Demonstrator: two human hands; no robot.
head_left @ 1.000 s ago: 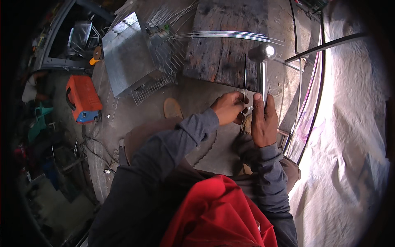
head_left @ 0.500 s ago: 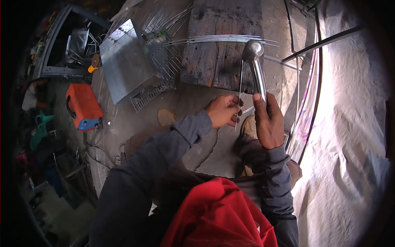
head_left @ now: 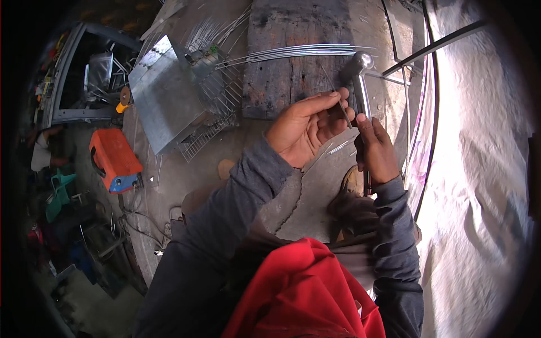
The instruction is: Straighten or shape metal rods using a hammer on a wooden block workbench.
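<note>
Near plank, left grip pinches rod, far end leftward; right grip clasps hammer.

Grey floor — orange machine, wooden slab, metal rods across it

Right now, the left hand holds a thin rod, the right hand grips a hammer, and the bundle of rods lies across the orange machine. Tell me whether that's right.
Not quite: the bundle lies across the board, not the orange machine, as the head view shows. The left hand does hold a thin rod, and the right hand does grip a hammer.
</note>
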